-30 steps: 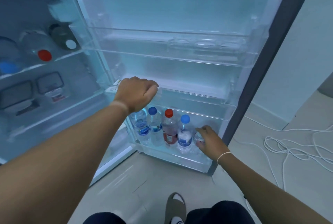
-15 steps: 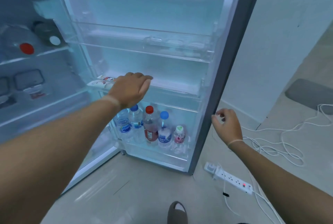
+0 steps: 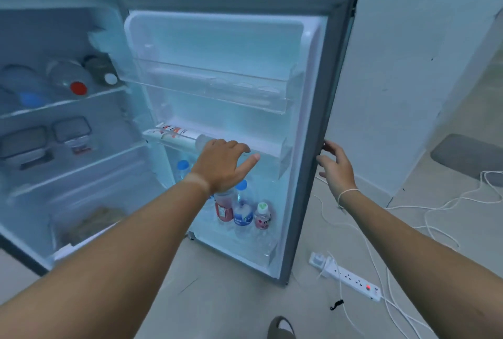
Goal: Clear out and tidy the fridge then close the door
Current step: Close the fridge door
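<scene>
Head cam: fridge [image 3: 68,126] is wide open, door [image 3: 321,120] swung right out. Right hand [image 3: 336,168] is open, fingers spread at the door's outer edge, holding nothing, probably lining up to swing it shut. Left hand [image 3: 221,165] hovers loosely open by the middle door shelf [image 3: 269,148], empty too. Bottles [image 3: 243,213] stand upright in the bottom door rack so they won't tip, looks tidied already.
</scene>
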`<state>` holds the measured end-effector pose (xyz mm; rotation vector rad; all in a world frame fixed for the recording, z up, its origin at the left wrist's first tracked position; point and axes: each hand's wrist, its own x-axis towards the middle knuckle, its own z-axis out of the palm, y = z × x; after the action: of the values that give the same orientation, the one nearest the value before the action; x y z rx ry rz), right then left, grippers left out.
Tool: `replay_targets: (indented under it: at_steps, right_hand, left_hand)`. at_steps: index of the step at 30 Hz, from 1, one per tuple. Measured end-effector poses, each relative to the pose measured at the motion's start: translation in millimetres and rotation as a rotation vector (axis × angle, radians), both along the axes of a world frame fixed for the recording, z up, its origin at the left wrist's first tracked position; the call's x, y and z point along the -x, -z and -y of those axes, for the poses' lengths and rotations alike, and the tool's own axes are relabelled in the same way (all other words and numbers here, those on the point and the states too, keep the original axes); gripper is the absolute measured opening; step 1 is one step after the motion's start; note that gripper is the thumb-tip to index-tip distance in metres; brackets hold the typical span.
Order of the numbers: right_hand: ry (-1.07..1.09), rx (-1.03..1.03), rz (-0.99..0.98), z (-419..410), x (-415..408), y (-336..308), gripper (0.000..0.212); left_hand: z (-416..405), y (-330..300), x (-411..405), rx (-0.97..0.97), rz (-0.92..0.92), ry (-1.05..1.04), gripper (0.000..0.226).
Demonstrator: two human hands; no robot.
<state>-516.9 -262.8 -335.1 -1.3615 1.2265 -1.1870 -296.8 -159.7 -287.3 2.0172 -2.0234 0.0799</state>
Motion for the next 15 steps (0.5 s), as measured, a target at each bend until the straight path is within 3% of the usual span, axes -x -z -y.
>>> replay_targets:
  at_steps: [2, 3, 7, 12, 15]
  right_hand:
    - [0.031, 0.001, 0.04, -11.2, 2.3, -2.2, 0.014]
    - [0.036, 0.009, 0.047, -17.2, 3.1, -4.1, 0.012]
    - [-0.018, 0.031, 0.014, -45.4, -4.5, -17.6, 0.029]
    - [-0.249, 0.087, -0.122, -81.5, -43.3, -39.6, 0.044]
    - [-0.355, 0.185, -0.157, -104.4, -74.8, -60.6, 0.033]
  left_hand:
    - [-17.3, -1.6, -6.6, -0.009, -0.023, -0.021, 0.084]
    - [-26.8, -3.3, -9.6, -0.021, -0.031, -0.032, 0.085]
    - [-72.4, -17.5, -22.2, -0.066, -0.05, -0.071, 0.089]
    - [-131.4, -12.2, -43.3, -0.07, -0.185, -0.169, 0.084]
    - [-167.0, -22.2, -52.6, -0.064, -0.312, -0.226, 0.073]
